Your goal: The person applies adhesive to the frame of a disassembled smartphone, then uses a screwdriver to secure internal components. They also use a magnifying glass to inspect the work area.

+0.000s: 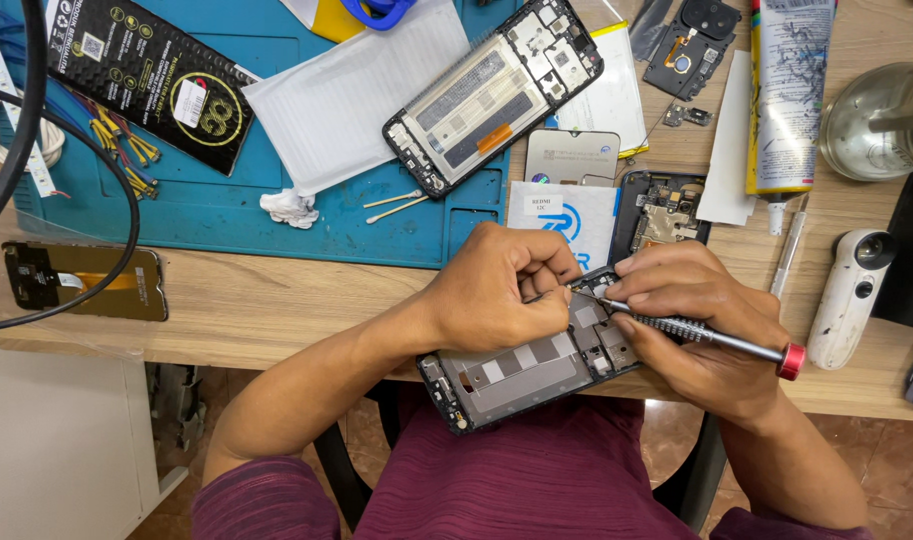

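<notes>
The left hand [497,290] is closed in a fist over the upper part of an opened phone frame [527,370], which lies at the front edge of the wooden bench [277,300] and partly hangs over it, above the person's lap. Its grip is pressed together, the fingers curled tight, and a thin dark tool tip shows between them; I cannot tell what exactly it pinches. The right hand [697,320] has its grip clamped on a screwdriver [717,338] with a ribbed metal shaft and a red cap at the far end. The tip of the screwdriver points left and touches the top end of the phone frame, just beside the left fingers.

Behind the hands, a blue work mat [277,200] covers the far part of the bench. On it lies a second phone frame [492,95], tilted, with 2 cotton swabs [397,205] and a small crumpled white tissue [289,207] near it. A black packet [152,75] lies at the left of the mat. A phone screen [82,280] lies flat at the left edge of the bench, under a black cable [127,200]. At the right stand a tall tube [787,95] and a glass jar [882,120], and a small white device [849,295] lies near the red cap.
</notes>
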